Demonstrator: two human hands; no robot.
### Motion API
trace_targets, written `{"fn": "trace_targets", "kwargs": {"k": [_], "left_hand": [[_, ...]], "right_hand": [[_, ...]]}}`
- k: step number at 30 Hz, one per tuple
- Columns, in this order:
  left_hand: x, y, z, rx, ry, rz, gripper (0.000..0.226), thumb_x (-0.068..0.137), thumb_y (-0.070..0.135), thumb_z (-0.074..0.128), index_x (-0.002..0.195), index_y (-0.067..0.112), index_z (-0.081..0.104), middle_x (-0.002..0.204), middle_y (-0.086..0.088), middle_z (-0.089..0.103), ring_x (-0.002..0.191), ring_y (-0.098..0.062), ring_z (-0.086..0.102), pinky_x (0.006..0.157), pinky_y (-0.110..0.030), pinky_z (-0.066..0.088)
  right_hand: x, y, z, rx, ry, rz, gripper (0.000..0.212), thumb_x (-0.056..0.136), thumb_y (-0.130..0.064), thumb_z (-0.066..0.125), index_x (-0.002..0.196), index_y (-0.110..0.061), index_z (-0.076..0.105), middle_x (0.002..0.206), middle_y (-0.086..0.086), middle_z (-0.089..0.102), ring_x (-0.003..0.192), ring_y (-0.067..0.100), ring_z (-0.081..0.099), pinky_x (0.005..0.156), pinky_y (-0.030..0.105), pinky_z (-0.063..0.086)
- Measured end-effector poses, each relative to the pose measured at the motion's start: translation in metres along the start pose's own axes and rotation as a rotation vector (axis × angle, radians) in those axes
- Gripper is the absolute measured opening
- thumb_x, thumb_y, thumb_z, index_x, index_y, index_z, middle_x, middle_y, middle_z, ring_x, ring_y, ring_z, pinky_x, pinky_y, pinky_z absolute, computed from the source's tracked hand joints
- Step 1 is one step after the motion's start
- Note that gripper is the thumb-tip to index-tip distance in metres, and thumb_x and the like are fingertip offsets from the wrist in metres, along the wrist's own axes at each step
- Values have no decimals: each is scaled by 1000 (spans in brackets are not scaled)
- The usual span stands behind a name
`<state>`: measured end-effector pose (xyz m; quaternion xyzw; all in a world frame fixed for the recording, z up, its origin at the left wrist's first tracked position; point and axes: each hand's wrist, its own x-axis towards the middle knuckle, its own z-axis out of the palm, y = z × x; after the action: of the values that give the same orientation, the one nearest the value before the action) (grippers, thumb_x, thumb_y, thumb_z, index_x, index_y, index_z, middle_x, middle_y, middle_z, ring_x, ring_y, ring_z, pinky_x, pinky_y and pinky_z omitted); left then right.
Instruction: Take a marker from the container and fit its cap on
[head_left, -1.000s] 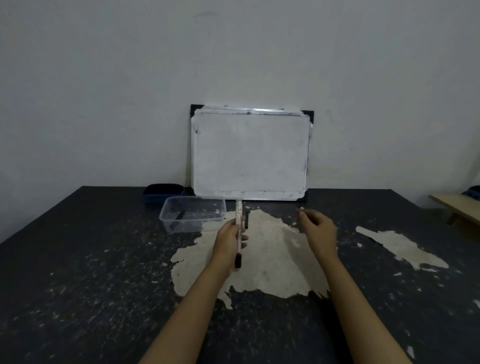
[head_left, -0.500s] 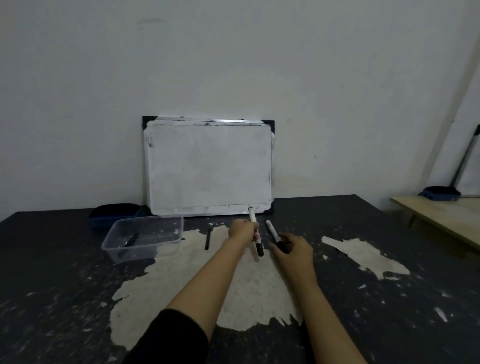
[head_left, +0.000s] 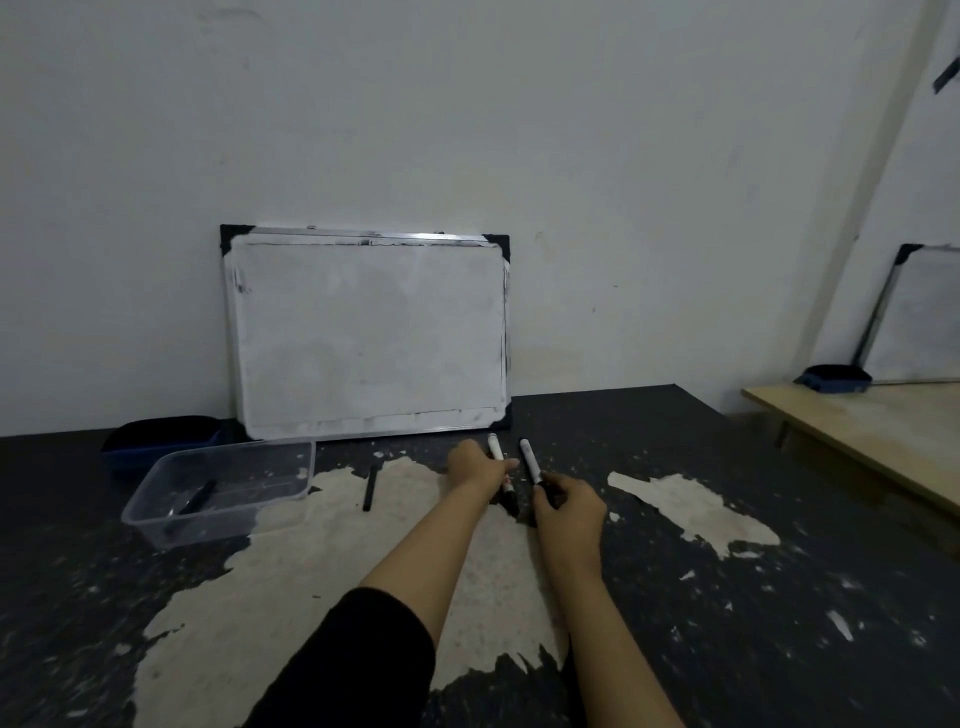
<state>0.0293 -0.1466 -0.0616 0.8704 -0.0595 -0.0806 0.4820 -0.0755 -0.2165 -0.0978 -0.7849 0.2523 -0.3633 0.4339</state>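
Below the whiteboard (head_left: 366, 332), at its five o'clock, the left hand (head_left: 480, 466) grips one marker (head_left: 496, 447); the right hand (head_left: 569, 506), just beside at three o'clock, grips another marker (head_left: 530, 460), both tilted over the table (head_left: 727, 623).

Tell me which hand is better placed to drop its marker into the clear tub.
Probably the left. The left hand grips its marker on the side nearer the clear tub; the right hand, holding its own marker, would need to cross over.
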Motion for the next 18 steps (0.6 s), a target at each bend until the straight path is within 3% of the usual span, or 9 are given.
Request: {"fn": "trace_targets", "kwargs": {"k": [2, 5, 9, 12, 16, 18], "left_hand": [[-2, -1, 0, -3, 33, 1, 58, 78, 35, 78, 118, -1, 59, 123, -16, 64, 113, -29, 61, 81, -31, 46], [-2, -2, -2, -51, 43, -4, 51, 80, 36, 75, 112, -1, 62, 116, -16, 67, 106, -29, 64, 73, -30, 45], [-2, -4, -12, -199, 37, 28, 42, 94, 39, 57, 104, -1, 66, 103, -20, 70, 96, -33, 66, 81, -35, 51], [-10, -9, -29, -406, -8, 73, 37, 98, 37, 50, 87, 5, 66, 83, -14, 68, 73, -27, 65, 77, -42, 57], [-27, -20, -60, -654, -24, 75, 33, 98, 30, 53, 95, 0, 67, 97, -20, 72, 89, -33, 69, 86, -43, 58], [-38, -28, -78, -746, 13, 86, 30, 97, 21, 54, 104, -6, 66, 91, -15, 70, 82, -26, 67, 81, -36, 57]], "right_hand": [[0, 0, 0, 25, 4, 8, 29, 93, -4, 64, 121, 0, 71, 114, 15, 71, 90, 13, 60, 85, 21, 49], [-1, -1, -1, 76, 32, 7, 27, 93, -6, 65, 119, -1, 72, 111, 14, 71, 88, 11, 61, 79, 11, 46], [-3, -7, 0, 250, 55, -24, 22, 92, -10, 70, 113, -8, 75, 97, 2, 73, 81, -1, 64, 67, 1, 47], [-6, -18, 6, 389, -56, -23, 20, 92, -14, 71, 111, -13, 77, 92, -5, 76, 81, -2, 70, 71, 11, 54], [-22, -34, 14, 533, -277, -28, 19, 90, -12, 73, 108, -11, 78, 90, 7, 79, 75, 9, 73, 63, 18, 55], [-33, -42, 17, 545, -386, -61, 19, 91, -12, 72, 109, -10, 77, 89, 9, 78, 69, 7, 68, 59, 19, 53]]}}
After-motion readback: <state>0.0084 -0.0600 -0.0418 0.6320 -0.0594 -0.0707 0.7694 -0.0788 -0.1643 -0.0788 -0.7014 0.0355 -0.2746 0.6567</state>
